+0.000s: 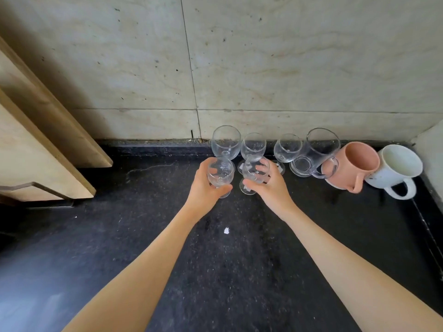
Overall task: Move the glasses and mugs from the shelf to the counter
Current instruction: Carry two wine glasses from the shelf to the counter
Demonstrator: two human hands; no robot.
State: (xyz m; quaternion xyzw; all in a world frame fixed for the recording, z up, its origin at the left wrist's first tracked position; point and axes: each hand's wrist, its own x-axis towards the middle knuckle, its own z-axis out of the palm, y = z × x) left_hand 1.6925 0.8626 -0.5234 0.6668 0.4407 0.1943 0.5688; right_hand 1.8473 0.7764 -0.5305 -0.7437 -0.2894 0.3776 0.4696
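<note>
My left hand (203, 188) is wrapped around a small clear stemmed glass (220, 173) whose foot rests at the black counter (215, 259). My right hand (271, 185) grips a second stemmed glass (255, 170) beside it, its base touching the counter. Behind them, along the wall, stand three more stemmed glasses (226, 141) (253, 145) (287, 147). To their right come a clear glass mug (316, 152), a pink mug (354, 166) and a white mug (396, 167), all upright in a row.
A marble wall (263, 68) backs the counter. A light wooden cabinet door (36, 130) hangs open at the left, above the counter. A raised ledge (429, 144) bounds the right corner. A small white speck (226, 230) lies on the counter.
</note>
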